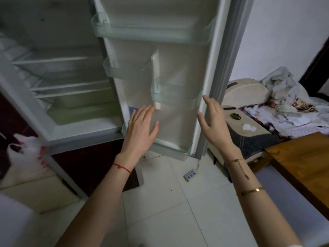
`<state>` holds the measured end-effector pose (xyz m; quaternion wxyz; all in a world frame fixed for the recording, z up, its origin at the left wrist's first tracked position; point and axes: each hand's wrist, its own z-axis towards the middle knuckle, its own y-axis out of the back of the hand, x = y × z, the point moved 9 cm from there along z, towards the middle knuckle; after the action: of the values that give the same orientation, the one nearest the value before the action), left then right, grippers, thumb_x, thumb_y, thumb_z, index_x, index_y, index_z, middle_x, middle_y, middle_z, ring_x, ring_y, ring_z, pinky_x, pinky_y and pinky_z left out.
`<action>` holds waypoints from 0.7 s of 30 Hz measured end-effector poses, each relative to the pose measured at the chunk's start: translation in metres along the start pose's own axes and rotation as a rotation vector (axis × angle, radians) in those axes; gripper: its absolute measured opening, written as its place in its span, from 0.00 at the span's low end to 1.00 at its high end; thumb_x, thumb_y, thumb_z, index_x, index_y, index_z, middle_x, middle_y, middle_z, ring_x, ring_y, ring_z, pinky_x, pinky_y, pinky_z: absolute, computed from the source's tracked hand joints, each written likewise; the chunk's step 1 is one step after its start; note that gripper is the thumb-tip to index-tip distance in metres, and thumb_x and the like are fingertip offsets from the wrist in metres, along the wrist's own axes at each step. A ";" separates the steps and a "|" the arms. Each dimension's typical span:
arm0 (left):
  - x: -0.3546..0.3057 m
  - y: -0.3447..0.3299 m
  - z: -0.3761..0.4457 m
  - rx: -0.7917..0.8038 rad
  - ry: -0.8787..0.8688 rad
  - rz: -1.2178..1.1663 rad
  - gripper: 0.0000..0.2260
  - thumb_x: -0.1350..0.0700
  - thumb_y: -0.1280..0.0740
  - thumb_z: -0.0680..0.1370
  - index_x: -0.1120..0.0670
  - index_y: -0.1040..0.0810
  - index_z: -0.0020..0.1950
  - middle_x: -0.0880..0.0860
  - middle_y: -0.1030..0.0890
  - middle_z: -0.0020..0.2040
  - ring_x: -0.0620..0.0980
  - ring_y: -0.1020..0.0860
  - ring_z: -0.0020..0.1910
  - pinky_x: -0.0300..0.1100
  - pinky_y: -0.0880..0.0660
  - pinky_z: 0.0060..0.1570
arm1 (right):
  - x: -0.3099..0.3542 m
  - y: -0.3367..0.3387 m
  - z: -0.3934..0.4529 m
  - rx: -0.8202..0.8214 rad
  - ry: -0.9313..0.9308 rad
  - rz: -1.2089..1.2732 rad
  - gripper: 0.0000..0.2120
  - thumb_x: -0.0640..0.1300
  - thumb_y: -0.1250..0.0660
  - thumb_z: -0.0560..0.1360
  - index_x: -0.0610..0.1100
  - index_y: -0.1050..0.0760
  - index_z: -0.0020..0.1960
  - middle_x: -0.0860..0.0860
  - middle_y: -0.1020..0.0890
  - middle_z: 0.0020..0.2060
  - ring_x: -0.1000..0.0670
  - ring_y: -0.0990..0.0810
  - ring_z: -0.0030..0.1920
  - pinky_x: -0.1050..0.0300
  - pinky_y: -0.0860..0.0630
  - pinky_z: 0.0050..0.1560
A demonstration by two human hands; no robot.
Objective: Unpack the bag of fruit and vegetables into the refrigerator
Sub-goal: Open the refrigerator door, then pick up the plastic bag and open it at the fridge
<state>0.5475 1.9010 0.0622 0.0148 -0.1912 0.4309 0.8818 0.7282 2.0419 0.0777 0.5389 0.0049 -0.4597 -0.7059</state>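
White plastic bag (25, 155) sits low at far left beside the refrigerator (58, 82), not yet touched; shelves look bare and the door (160, 68) stands wide, so unpacking seems at its opening step. Next move likely calls for turning left and down to the bag. Left hand (140, 129) empty, fingers spread, in front of the door's inner face; right hand (213, 120) empty, fingers loosely parted, near the door's edge, contact unclear.

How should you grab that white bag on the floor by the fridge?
Take the white bag by its top loops, coming from above with the left hand. It stands upright at the foot of the refrigerator with its mouth gathered upward, so lifting there should keep things inside.
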 end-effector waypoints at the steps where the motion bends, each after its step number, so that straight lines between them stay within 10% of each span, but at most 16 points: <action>1: 0.008 0.007 -0.011 0.006 0.027 0.005 0.26 0.49 0.45 0.80 0.59 0.33 0.75 0.58 0.28 0.72 0.56 0.33 0.73 0.54 0.43 0.76 | 0.008 -0.008 -0.006 0.027 0.016 0.008 0.26 0.50 0.41 0.82 0.44 0.42 0.77 0.48 0.35 0.75 0.49 0.40 0.76 0.46 0.42 0.76; 21: 0.170 0.151 -0.264 -0.102 0.691 0.246 0.16 0.55 0.34 0.80 0.58 0.24 0.67 0.57 0.20 0.63 0.55 0.23 0.62 0.42 0.34 0.64 | 0.171 -0.202 -0.077 0.528 0.246 0.254 0.22 0.52 0.39 0.80 0.44 0.32 0.71 0.46 0.25 0.65 0.46 0.30 0.68 0.55 0.35 0.70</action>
<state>0.4467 1.5800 -0.0302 -0.2474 -0.4251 0.3858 0.7806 0.5427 1.8608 -0.0159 0.6543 0.1724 -0.5555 -0.4832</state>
